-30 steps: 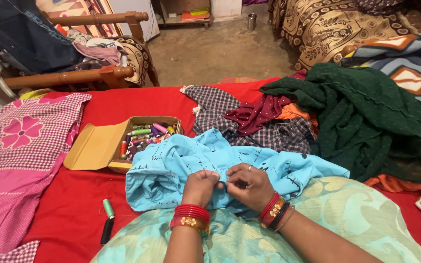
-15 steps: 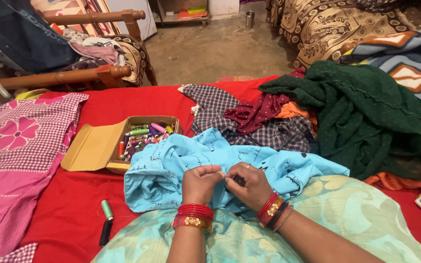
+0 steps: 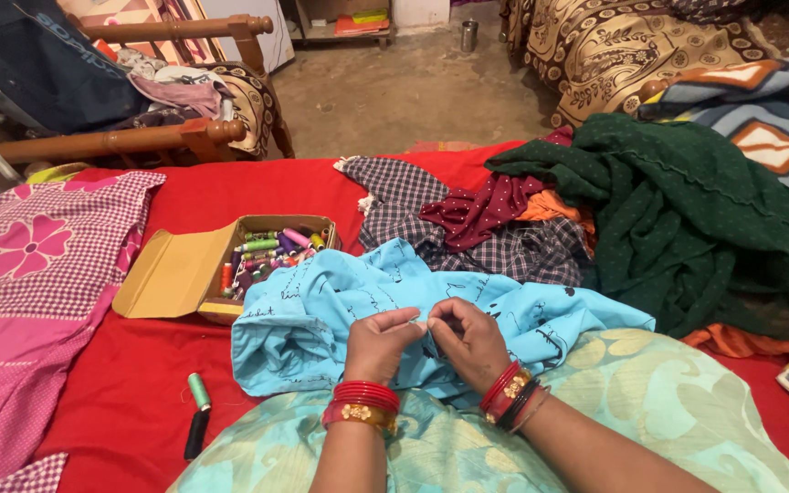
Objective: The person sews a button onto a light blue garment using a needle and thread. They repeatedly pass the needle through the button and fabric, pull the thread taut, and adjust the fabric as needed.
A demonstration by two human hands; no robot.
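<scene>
My left hand (image 3: 379, 344) and right hand (image 3: 468, 342) both pinched on blue cloth (image 3: 340, 306), fingertips meeting | cloth bunched at bed's (image 3: 230, 196) near edge, on my lap | thread box (image 3: 230, 269) just left.

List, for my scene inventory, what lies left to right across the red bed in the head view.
Pink checked cloth with flower → green thread spool → open cardboard box of coloured thread spools → light blue printed cloth pinched by both hands → dark green dotted fabric heap.

Bare concrete floor (image 3: 413, 87), wooden armchair (image 3: 139, 137), patterned brown sofa (image 3: 614, 50), dim light
</scene>
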